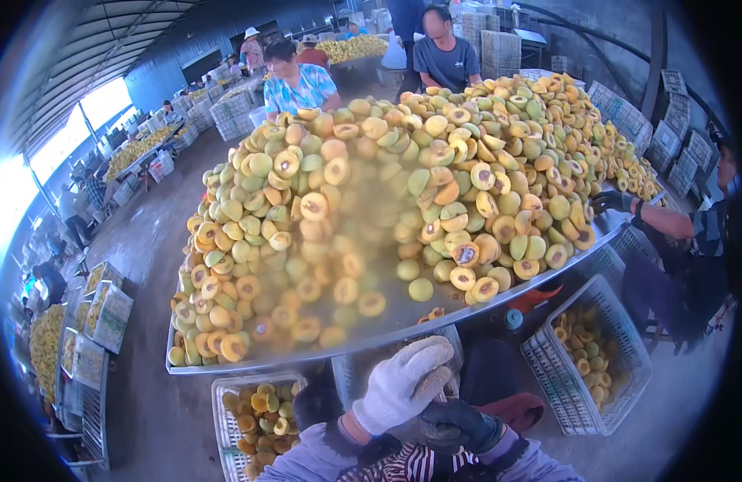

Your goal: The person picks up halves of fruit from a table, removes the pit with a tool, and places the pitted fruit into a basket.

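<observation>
My left hand [399,390], in a white knit glove with stained fingertips, is held low in front of me, its fingers curled. Against it, just to the right, my right hand [466,424] in a dark glove is closed. What lies between the two hands, if anything, is hidden. Both are below the near edge of a metal table [387,337], touching no fruit that I can see. Heaped on the table is a large pile of halved yellow peaches [475,201], many showing cut faces; a blurred patch covers the middle of the heap.
A white crate [258,426] of peach halves stands at lower left, another crate [584,353] at right. A dark-gloved co-worker's hand [616,201] reaches the table's right edge. Two people sit across the heap. Stacked crates [499,52] and other fruit tables [142,149] stand farther off.
</observation>
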{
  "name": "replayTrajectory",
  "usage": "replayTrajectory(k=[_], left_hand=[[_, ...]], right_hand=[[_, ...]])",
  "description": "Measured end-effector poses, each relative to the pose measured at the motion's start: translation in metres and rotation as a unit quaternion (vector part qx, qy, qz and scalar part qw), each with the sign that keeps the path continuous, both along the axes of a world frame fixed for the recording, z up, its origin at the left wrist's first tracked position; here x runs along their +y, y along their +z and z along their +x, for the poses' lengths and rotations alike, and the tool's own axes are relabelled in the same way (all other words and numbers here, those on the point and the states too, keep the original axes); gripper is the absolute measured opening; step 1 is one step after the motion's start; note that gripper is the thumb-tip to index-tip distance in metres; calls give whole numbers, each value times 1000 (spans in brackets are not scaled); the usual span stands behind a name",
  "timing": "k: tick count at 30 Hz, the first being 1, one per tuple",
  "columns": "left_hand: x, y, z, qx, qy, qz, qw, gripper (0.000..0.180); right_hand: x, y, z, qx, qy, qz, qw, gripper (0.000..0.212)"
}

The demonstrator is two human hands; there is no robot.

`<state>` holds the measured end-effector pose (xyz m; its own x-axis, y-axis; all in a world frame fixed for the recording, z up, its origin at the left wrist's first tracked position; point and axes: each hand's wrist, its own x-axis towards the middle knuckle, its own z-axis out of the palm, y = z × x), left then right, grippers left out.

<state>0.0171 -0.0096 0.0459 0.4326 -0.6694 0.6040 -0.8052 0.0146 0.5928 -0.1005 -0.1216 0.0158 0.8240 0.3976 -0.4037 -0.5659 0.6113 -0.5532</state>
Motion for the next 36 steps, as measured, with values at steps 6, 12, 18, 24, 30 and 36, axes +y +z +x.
replayTrajectory(k=[6,12,18,24,30,36], left_hand=[[3,2,9,263,-149,-29,953,26],[10,5,-15,620,-129,-159,758,27],[16,-2,-6,-36,23,3,999,25],[12,3,3,250,-102,1,963,21],[10,15,0,380,-181,48,906,24],[6,4,0,218,-211,-21,953,27]], right_hand=[[-3,0,-4,47,0,133,990,42],[-4,-9,-1,-100,30,-45,993,19],[1,-17,-10,-76,58,112,989,21],[9,5,-4,52,24,53,997,28],[7,-7,-17,12,21,243,970,25],[8,1,-19,-16,52,240,969,37]])
